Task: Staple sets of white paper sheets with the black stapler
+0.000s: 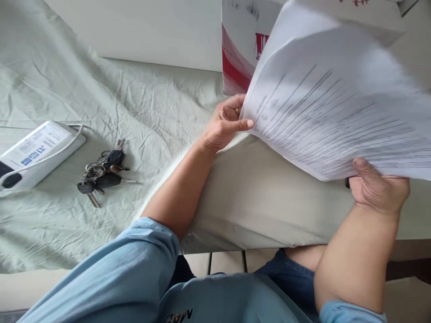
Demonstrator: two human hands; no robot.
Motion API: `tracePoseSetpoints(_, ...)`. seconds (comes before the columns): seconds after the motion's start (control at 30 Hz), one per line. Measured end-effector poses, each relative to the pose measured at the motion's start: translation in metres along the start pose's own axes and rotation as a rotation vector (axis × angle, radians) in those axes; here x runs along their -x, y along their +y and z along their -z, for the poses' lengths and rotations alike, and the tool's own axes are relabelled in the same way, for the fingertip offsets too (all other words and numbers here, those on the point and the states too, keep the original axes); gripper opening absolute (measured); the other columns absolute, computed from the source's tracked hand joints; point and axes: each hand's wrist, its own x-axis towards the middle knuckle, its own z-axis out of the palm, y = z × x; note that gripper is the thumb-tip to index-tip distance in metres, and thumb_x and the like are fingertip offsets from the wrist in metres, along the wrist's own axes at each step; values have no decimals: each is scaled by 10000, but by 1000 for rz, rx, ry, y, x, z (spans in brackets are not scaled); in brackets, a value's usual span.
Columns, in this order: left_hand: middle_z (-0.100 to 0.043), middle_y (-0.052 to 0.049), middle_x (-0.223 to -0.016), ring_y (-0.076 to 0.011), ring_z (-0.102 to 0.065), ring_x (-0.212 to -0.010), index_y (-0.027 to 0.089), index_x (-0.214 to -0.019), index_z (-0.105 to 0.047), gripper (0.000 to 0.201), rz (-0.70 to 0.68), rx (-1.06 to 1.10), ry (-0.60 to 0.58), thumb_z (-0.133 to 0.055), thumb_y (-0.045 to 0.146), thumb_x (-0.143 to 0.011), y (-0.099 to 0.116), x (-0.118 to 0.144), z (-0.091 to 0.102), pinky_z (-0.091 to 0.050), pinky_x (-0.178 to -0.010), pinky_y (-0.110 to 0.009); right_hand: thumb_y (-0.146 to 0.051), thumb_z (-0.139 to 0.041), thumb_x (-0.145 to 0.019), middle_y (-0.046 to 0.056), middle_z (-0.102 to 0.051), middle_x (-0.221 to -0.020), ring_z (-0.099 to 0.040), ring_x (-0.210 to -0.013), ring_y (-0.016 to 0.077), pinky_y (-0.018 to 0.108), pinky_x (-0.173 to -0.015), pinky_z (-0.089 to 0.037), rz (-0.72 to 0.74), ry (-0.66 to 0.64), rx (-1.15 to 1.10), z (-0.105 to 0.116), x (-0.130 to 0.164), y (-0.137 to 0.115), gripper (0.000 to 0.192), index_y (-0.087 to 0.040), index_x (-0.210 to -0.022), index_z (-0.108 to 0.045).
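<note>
Printed sheets of paper (323,112) are held up over the right part of the table, bowed and tilted, with lines of text facing me. My left hand (227,122) pinches their left edge, thumb on the printed face and fingers behind. At the lower edge, my right hand (379,184) grips the paper with its thumb on top; its other fingers are hidden behind. A small dark object (347,182) shows beside the right hand, too little of it visible to name. The upper part of the paper is blurred.
A bunch of keys (103,172) lies on the wrinkled pale green cloth (161,103) at left. Farther left is a white device (43,152) with a label and a cord. Behind the paper stands a red and white box (235,49), against a pale wall (151,31).
</note>
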Motion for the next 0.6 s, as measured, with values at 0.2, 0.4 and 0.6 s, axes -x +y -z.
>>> tracePoseSetpoints(0.2, -822, -89, -1049, -376, -843, -1181, 189, -1034, -781, 577, 70, -139, -86, -1076, 562, -708, -3, 5, -4, -747, -1060, -553, -329, -1204, -480, 65, -845, -1534, -614, -1716, 390, 669, -1549, -341, -189, -124, 112, 15, 9, 6, 891, -358, -1296, -848)
tracePoseSetpoints(0.4, -835, -95, -1080, -360, -814, -1198, 199, -1057, -785, 549, 62, -269, -175, -1019, 585, -745, -3, 3, -4, -714, -1112, -553, -304, -1191, -467, 70, -843, -1557, -639, -1694, 402, 692, -1516, -410, -195, -135, 59, 12, 6, 12, 878, -351, -1276, -854)
tracePoseSetpoints(0.6, -825, -88, -1030, -328, -776, -1104, 204, -968, -777, 362, 91, -319, -188, -936, 436, -741, 4, 1, -2, -682, -1040, -506, -356, -1207, -444, 54, -817, -1608, -614, -1718, 372, 624, -1517, -423, -166, -113, 42, 18, 3, 21, 856, -351, -1219, -844)
